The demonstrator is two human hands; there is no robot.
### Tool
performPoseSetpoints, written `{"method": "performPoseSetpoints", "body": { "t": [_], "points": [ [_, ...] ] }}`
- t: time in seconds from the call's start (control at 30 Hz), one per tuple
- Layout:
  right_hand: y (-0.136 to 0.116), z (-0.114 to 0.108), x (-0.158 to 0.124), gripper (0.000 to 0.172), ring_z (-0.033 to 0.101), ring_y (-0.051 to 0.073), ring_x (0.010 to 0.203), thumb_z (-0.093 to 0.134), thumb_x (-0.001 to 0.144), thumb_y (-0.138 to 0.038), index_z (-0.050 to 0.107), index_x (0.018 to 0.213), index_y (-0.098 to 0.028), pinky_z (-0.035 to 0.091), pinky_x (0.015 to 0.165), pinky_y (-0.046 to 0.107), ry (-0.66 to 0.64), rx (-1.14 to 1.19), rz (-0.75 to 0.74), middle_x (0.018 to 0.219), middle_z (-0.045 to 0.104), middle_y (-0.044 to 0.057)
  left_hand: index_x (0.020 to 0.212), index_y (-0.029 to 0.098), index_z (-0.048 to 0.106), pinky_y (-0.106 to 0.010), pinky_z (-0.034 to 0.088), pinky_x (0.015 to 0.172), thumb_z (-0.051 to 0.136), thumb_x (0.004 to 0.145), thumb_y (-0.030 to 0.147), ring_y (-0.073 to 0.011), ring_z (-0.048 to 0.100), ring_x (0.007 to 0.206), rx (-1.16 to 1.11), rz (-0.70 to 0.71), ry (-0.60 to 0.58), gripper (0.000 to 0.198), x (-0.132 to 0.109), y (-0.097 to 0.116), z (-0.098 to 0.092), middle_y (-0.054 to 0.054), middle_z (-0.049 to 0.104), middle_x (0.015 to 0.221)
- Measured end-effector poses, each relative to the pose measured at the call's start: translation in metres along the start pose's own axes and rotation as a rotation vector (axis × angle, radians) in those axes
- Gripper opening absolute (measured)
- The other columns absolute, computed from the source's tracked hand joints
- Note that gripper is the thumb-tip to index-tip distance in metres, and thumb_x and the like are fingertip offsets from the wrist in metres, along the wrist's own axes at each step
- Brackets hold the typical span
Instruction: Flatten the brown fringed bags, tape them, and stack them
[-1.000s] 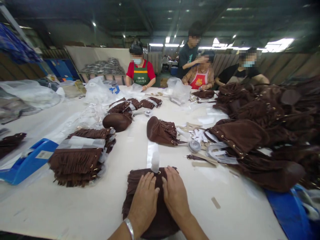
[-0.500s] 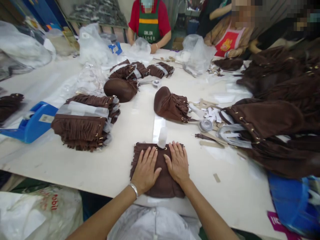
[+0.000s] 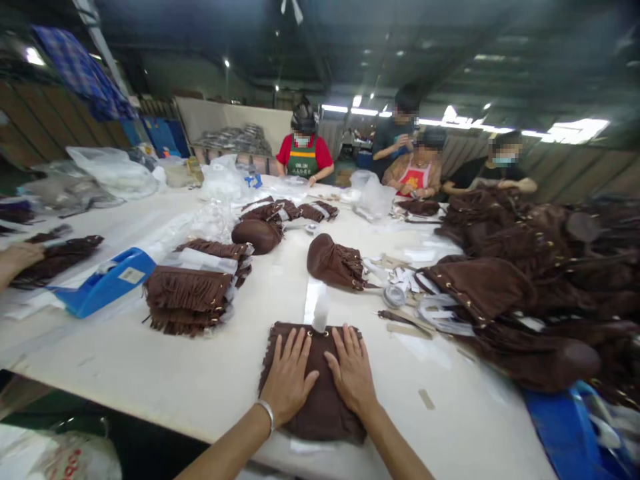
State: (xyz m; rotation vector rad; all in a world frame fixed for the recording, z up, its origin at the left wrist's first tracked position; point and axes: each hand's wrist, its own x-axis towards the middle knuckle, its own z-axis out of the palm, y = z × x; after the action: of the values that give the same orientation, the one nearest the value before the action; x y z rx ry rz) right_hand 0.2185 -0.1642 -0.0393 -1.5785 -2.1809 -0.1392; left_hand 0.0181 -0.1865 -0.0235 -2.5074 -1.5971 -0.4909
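A dark brown fringed bag (image 3: 320,407) lies flat on the table in front of me. Pressed flat on its left half is my left hand (image 3: 289,377), fingers stretched out, a bracelet at the wrist. My right hand (image 3: 353,373) lies flat on the right half, fingers spread and thumb pointing inward. Between my fingertips, gold eyelets show along the bag's top edge. A translucent white strip (image 3: 321,313) sticks up from that edge. Beyond it lies another brown bag (image 3: 333,261) with its rounded base to the left.
Left of me are a stack of brown fringed bags (image 3: 187,287) and a blue tape dispenser (image 3: 107,280). A co-worker's hand (image 3: 23,257) reaches in at far left. Tape rolls (image 3: 395,295), scraps and a large bag heap (image 3: 480,287) lie right. Several people stand across the table (image 3: 200,373).
My view has tilted up, bringing the ceiling and more people into sight. A co-worker's hand has appeared at far left. My hands stay flat on the bag.
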Motion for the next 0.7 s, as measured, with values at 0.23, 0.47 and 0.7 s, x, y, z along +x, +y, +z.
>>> {"method": "performPoseSetpoints", "body": {
  "t": [0.23,0.47,0.7],
  "points": [
    [0.012,-0.015,0.012,0.064,0.034,0.032,0.14,0.051,0.093,-0.045,0.032,0.149,-0.022,0.04,0.106,0.053,0.01,0.083,-0.011,0.151,0.039,0.014,0.151,0.018,0.026,-0.062,0.02,0.116,0.046,0.093,0.043,-0.0345,0.018,0.147,-0.026,-0.009,-0.027,0.067,0.003,-0.003,0.001,-0.013,0.026,0.158],
    [0.002,-0.036,0.092,0.038,0.068,0.021,0.086,0.06,0.086,-0.034,0.058,0.123,-0.024,0.054,0.072,0.031,-0.222,0.41,0.106,0.106,0.071,0.004,0.147,0.015,0.034,-0.064,0.014,0.117,0.051,0.089,0.043,-0.0357,0.017,0.147,-0.075,-0.041,-0.126,0.067,0.018,-0.001,-0.018,-0.014,0.029,0.157],
    [-0.007,-0.025,0.09,0.025,0.067,0.02,0.094,0.05,0.091,-0.018,0.066,0.11,-0.023,0.052,0.083,0.031,-0.261,0.41,-0.045,0.103,0.072,0.004,0.151,0.012,0.024,-0.063,0.009,0.118,0.051,0.088,0.048,-0.0339,0.009,0.149,-0.119,-0.062,-0.191,0.078,0.019,-0.01,-0.02,-0.016,0.02,0.159]
  ]
}}
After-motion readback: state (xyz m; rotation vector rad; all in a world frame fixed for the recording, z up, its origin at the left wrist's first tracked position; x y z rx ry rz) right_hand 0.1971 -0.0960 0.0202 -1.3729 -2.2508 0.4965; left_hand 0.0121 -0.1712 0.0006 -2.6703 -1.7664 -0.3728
